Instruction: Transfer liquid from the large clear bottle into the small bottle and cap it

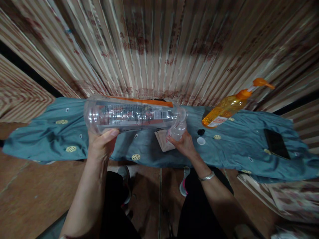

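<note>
My left hand is closed around the base end of a large clear plastic bottle, which lies sideways in the air with a printed label and a barcode. In my right hand is a small clear plastic bottle, held tilted at the large bottle's neck end. Their mouths are close together; whether they touch I cannot tell. Below my right hand lies a folded beige cloth or paper. To the right rest a black cap and a white round lid.
An orange pump bottle stands at the right on the teal patterned cloth. A dark flat phone-like object lies farther right. Striped curtains hang directly behind. Brown floor shows below.
</note>
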`<state>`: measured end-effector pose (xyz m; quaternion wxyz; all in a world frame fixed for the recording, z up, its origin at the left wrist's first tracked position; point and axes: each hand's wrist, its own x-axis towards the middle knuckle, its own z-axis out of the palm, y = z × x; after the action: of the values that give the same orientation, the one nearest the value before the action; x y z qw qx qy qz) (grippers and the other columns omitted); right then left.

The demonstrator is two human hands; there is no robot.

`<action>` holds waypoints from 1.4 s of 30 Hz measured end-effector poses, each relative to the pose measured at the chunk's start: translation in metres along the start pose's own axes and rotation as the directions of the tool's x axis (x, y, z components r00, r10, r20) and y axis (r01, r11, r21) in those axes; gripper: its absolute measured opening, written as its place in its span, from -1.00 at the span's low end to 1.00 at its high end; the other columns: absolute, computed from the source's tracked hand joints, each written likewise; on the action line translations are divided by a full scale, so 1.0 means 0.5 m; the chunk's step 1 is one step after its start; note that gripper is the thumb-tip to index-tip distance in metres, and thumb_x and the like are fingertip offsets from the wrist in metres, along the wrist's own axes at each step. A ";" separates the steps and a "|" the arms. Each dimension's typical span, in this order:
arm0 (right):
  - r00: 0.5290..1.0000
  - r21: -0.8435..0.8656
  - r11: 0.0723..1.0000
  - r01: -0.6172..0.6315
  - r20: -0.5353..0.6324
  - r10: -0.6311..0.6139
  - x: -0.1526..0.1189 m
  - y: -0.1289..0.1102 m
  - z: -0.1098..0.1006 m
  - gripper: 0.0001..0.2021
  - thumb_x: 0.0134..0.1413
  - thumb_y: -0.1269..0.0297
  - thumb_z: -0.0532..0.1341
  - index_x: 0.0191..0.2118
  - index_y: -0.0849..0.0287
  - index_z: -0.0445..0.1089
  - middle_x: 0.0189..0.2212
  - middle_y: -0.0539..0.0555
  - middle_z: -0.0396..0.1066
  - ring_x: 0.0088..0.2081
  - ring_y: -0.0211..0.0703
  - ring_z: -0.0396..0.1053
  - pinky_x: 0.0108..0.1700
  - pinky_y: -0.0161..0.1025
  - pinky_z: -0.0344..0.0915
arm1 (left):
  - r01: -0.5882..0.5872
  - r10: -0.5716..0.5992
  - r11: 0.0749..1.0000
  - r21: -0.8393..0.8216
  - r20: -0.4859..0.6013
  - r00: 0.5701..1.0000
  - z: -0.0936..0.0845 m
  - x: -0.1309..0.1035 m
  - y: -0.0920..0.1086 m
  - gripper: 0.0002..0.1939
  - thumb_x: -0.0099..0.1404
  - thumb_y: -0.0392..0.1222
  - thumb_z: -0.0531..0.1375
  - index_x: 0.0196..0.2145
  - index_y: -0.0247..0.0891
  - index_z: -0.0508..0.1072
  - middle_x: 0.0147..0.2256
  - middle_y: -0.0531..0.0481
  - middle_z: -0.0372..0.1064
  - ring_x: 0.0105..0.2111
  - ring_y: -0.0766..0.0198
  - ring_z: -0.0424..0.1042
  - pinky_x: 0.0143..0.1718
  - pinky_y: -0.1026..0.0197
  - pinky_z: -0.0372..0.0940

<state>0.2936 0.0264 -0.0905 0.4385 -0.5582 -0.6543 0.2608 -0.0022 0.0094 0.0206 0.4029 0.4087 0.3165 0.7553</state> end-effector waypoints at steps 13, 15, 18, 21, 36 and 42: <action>1.000 0.019 1.000 0.002 -0.021 -0.001 -0.001 -0.005 0.002 0.00 0.01 -0.19 0.49 0.46 0.26 0.28 0.22 0.39 0.61 0.20 0.41 0.62 0.26 0.32 0.55 | 0.000 0.000 1.000 0.004 -0.015 1.000 -0.002 0.001 0.002 0.16 -0.30 -0.19 0.68 0.29 0.18 0.47 -0.24 0.12 0.65 -0.27 0.15 0.62 0.01 -0.03 0.62; 1.000 0.022 1.000 0.010 -0.022 -0.010 -0.001 -0.006 0.001 -0.04 0.02 -0.19 0.49 0.43 0.22 0.31 0.20 0.37 0.63 0.20 0.39 0.63 0.26 0.31 0.55 | -0.004 0.004 1.000 -0.025 -0.032 0.999 0.005 0.001 0.004 0.19 -0.33 -0.21 0.68 0.29 0.21 0.46 -0.22 0.13 0.64 -0.29 0.18 0.61 -0.02 0.01 0.63; 1.000 0.020 1.000 0.012 -0.021 -0.011 -0.001 -0.007 0.000 -0.09 0.02 -0.16 0.51 0.41 0.16 0.34 0.20 0.34 0.63 0.20 0.39 0.62 0.26 0.32 0.54 | -0.006 0.006 1.000 -0.024 -0.016 1.000 0.011 0.001 0.005 0.23 -0.33 -0.19 0.69 0.32 0.24 0.41 -0.18 0.12 0.64 -0.30 0.17 0.61 -0.01 -0.03 0.63; 1.000 0.028 1.000 0.004 -0.010 -0.004 -0.001 -0.009 -0.002 -0.08 0.03 -0.14 0.52 0.42 0.17 0.33 0.20 0.35 0.63 0.20 0.40 0.62 0.27 0.33 0.54 | -0.017 0.017 1.000 -0.001 0.005 1.000 0.007 0.001 0.005 0.23 -0.30 -0.17 0.68 0.35 0.23 0.39 -0.17 0.11 0.64 -0.28 0.13 0.62 0.02 -0.09 0.62; 1.000 0.020 1.000 0.011 -0.026 -0.010 -0.001 -0.007 0.001 -0.10 0.03 -0.20 0.50 0.39 0.16 0.36 0.16 0.34 0.65 0.17 0.40 0.64 0.23 0.32 0.57 | 0.022 -0.023 0.999 -0.031 -0.011 1.000 0.004 -0.006 -0.002 0.12 -0.26 -0.15 0.68 0.29 0.15 0.45 -0.27 0.09 0.66 -0.24 0.04 0.67 0.07 -0.18 0.61; 0.999 0.042 0.999 0.022 -0.025 -0.021 -0.002 -0.011 0.000 -0.15 0.07 -0.24 0.47 0.34 0.20 0.39 0.14 0.38 0.65 0.15 0.41 0.65 0.24 0.35 0.55 | -0.001 0.001 0.999 -0.035 0.019 1.000 0.000 -0.004 -0.004 0.13 -0.23 -0.13 0.69 0.32 0.09 0.44 -0.29 0.09 0.65 -0.20 0.00 0.70 0.10 -0.18 0.59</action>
<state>0.2907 0.0240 -0.0860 0.4612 -0.5448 -0.6492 0.2628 -0.0009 0.0087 0.0187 0.4127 0.4088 0.2991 0.7571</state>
